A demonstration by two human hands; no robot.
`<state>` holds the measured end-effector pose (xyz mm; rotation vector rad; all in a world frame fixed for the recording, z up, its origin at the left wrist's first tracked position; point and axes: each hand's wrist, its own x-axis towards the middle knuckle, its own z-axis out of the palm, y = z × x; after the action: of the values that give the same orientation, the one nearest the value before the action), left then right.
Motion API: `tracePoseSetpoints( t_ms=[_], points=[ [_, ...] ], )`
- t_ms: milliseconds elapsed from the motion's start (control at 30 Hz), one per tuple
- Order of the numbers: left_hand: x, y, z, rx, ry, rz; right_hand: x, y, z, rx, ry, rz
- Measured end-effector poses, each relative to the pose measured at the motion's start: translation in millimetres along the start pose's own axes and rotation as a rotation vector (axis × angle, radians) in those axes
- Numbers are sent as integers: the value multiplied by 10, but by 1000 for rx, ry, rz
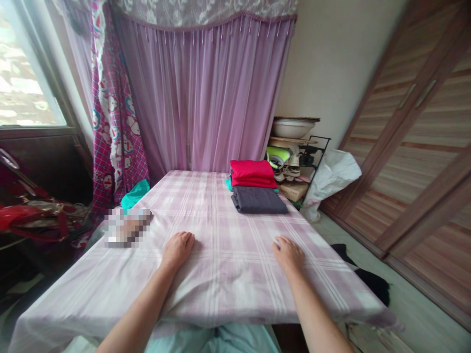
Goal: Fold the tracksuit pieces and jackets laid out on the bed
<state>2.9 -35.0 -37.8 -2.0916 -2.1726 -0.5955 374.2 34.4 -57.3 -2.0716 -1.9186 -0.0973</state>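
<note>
A red folded cloth bundle (253, 174) and a dark grey folded cloth (260, 200) are lying side by side right of the frame's centre, beyond both hands. The bare right hand (289, 252) is resting loosely curled and empty, nearer them; the bare left hand (178, 249), lower centre-left, is lying palm-down, its grip unclear.

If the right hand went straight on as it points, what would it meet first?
The right hand would likely meet the dark folded cloth first, if it travels low; depth is hard to judge.
</note>
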Motion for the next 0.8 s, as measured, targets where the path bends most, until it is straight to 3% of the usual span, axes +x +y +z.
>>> tracePoseSetpoints(
  t_ms=[800],
  points=[
    [-15,7,25,-54,18,-40,30,123,89,1,15,-55]
  ],
)
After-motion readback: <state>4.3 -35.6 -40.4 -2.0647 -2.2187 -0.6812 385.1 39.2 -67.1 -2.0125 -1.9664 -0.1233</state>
